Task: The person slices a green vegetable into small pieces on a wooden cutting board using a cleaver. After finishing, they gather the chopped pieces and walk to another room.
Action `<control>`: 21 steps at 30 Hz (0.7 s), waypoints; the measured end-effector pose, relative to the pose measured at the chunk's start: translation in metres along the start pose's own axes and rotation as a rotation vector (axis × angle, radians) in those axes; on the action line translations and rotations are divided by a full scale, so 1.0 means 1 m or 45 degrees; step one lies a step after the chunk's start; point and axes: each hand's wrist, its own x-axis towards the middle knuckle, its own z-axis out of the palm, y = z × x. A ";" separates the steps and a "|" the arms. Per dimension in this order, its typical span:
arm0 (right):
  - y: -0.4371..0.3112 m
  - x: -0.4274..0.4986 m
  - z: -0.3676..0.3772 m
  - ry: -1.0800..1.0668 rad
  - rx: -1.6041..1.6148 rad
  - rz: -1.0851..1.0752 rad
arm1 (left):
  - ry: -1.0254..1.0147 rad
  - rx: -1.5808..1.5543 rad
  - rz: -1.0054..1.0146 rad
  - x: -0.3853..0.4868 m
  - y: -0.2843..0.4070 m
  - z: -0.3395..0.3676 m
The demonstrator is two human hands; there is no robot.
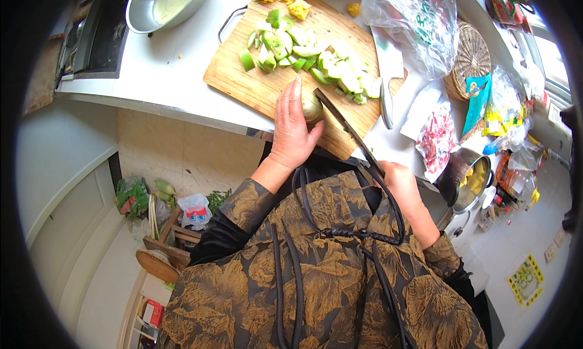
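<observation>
My left hand [290,123] presses a round, pale greenish vegetable [311,107] against the wooden cutting board [243,87], fingers straight and thumb out to the side. Right beside the vegetable is the dark blade of a knife [344,121], seen nearly edge-on. My right hand [397,181] grips that knife at the near end; its handle is mostly hidden. Beyond both hands lie chopped green vegetable pieces [278,46], with a paler heap [344,73] to the right. A cleaver [387,53] rests across the board's right side, handle towards me.
A metal bowl [164,7] stands at the back left. Orange-yellow chunks [298,7] sit on the board's far edge. To the right are a plastic bag [419,26], a wicker basket [469,53], red-and-white meat [435,135] on plastic and a pot [471,185] with yellow pieces.
</observation>
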 end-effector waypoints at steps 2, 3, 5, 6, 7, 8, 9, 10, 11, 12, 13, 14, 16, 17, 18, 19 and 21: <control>0.001 -0.001 0.001 -0.013 -0.008 0.005 | -0.033 0.059 0.025 -0.002 -0.008 -0.001; 0.001 -0.002 0.001 -0.021 -0.011 0.005 | -0.031 0.101 0.058 -0.004 -0.010 -0.001; 0.001 -0.001 0.001 -0.015 -0.009 -0.010 | -0.046 0.171 0.105 -0.004 -0.012 0.001; 0.000 -0.001 0.000 -0.013 -0.014 -0.003 | -0.035 0.171 0.108 -0.004 -0.012 0.002; -0.002 -0.002 0.000 -0.003 -0.008 0.000 | -0.026 0.173 0.107 -0.004 -0.011 0.003; -0.003 -0.002 -0.002 0.006 -0.007 0.011 | -0.015 0.172 0.111 -0.004 -0.011 0.003; -0.005 -0.002 -0.004 0.021 -0.007 0.018 | -0.022 0.181 0.112 -0.004 -0.011 0.002; -0.007 -0.001 -0.006 0.025 -0.003 0.025 | -0.031 0.183 0.115 -0.005 -0.011 0.001; -0.009 -0.001 -0.007 0.033 0.000 0.030 | -0.039 0.185 0.117 -0.005 -0.011 0.001; -0.012 0.000 -0.009 0.049 0.004 0.029 | -0.046 0.190 0.120 -0.005 -0.011 0.000; -0.014 0.001 -0.010 0.041 0.014 0.039 | -0.053 0.196 0.123 -0.005 -0.012 -0.001; -0.016 0.002 -0.012 0.040 0.023 0.046 | -0.060 0.200 0.126 -0.005 -0.013 0.000; -0.021 0.002 -0.015 0.042 0.023 0.053 | -0.024 0.234 0.159 -0.004 -0.013 0.002; -0.023 0.002 -0.017 0.045 0.018 0.051 | -0.008 0.250 0.179 -0.004 -0.013 0.003; -0.024 0.002 -0.018 0.046 0.006 0.055 | 0.011 0.230 0.176 -0.004 -0.013 0.003; -0.026 0.001 -0.020 0.058 0.020 0.029 | 0.026 0.209 0.175 -0.005 -0.013 0.002; -0.029 -0.004 -0.024 0.090 0.025 -0.018 | 0.069 0.146 0.176 -0.007 -0.013 -0.002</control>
